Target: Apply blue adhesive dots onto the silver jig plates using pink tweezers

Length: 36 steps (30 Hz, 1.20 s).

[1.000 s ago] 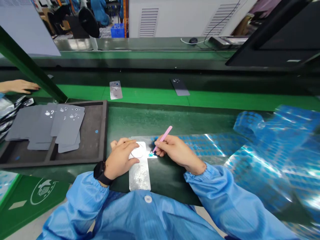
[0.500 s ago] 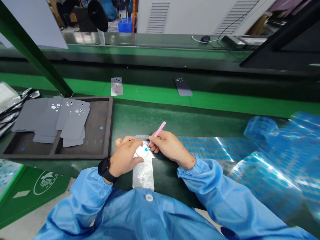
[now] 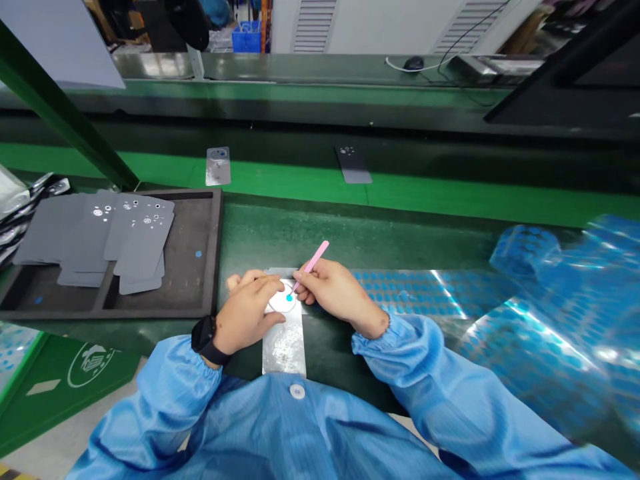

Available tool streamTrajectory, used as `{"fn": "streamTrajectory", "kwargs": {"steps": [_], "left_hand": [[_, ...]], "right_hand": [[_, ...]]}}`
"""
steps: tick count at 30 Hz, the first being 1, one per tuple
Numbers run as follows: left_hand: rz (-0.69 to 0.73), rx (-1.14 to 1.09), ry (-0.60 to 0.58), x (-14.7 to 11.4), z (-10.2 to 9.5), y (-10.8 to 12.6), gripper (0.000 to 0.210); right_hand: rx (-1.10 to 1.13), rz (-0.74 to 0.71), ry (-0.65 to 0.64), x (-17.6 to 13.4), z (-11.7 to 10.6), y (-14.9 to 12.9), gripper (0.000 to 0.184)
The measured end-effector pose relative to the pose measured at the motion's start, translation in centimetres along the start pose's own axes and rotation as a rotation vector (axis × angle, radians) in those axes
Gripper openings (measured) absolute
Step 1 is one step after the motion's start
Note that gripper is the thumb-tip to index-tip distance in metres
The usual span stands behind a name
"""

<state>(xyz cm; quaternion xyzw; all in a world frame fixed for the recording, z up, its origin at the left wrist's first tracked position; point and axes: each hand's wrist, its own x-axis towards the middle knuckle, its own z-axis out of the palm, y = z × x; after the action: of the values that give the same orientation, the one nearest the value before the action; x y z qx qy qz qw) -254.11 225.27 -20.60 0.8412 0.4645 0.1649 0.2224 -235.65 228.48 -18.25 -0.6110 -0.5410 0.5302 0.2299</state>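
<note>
A silvery flat panel [image 3: 283, 347], like a phone back cover, lies on the green bench in front of me, with a circle outlined near its top. Inside that circle sits a small blue round sticker [image 3: 289, 298]. My right hand [image 3: 334, 288] grips pink tweezers [image 3: 317, 256], their tips down at the sticker. Whether the tips pinch it or only touch it, I cannot tell. My left hand [image 3: 254, 308] rests on the panel's upper left side, thumb and fingers apart, covering part of the circle's edge.
At left, a dark divided tray [image 3: 216, 253] holds several grey panels [image 3: 145, 247]. A silvery panel [image 3: 218, 175] and a dark panel [image 3: 355, 170] lie on the green belt [image 3: 280, 177] beyond. Clear film with blue dots [image 3: 415, 291] stretches right to a crumpled heap [image 3: 545, 347].
The two panels on the belt have shifted left relative to the tray. My view has shifted slightly. Both hands and the tweezers stay nearly in place over the silvery panel.
</note>
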Motion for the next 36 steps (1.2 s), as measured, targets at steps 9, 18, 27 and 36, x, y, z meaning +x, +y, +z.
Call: {"fn": "streamTrajectory", "kwargs": {"steps": [9, 18, 27, 36], "left_hand": [[0.062, 0.070, 0.010, -0.3, 0.1, 0.0, 0.030], [0.073, 0.125, 0.038, -0.4, 0.4, 0.2, 0.023], [0.057, 0.104, 0.015, -0.3, 0.3, 0.3, 0.029], [0.032, 0.076, -0.003, -0.2, 0.4, 0.2, 0.031]], "right_hand": [[-0.047, -0.029, 0.024, -0.1, 0.1, 0.0, 0.019], [-0.068, -0.062, 0.028, 0.0, 0.1, 0.5, 0.011], [-0.582, -0.752, 0.193, -3.3, -0.9, 1.6, 0.020], [-1.149, -0.664, 0.043, -3.9, 1.4, 3.3, 0.024]]}}
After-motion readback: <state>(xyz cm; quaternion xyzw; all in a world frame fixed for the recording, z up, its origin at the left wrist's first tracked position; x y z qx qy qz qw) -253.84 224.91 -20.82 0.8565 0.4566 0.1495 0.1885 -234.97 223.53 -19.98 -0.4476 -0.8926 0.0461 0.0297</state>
